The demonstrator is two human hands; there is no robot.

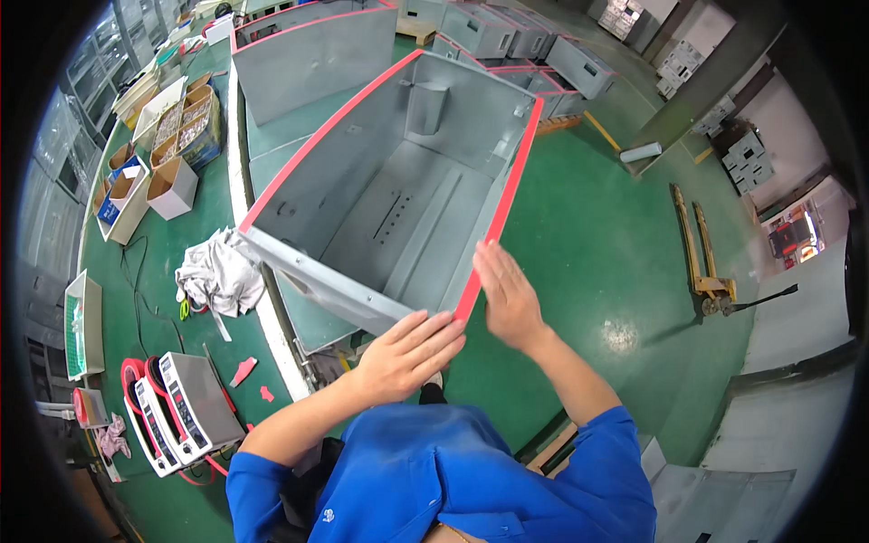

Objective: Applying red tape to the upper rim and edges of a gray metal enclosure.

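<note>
A large grey open-topped box lies before me, with red tape running along its left and right rims. The near rim is bare grey. My left hand rests with straight fingers on the near right corner, its fingertips at the end of the tape. On the outer side of the right rim, my right hand presses extended fingers against the tape. Both hands appear to hold nothing; the undersides of the fingers are hidden.
Left of the box, a green bench bears a crumpled white cloth, two tape dispensers, red tape scraps and cartons. Another grey box stands beyond. Grey boxes are stacked behind; a yellow pallet jack stands right.
</note>
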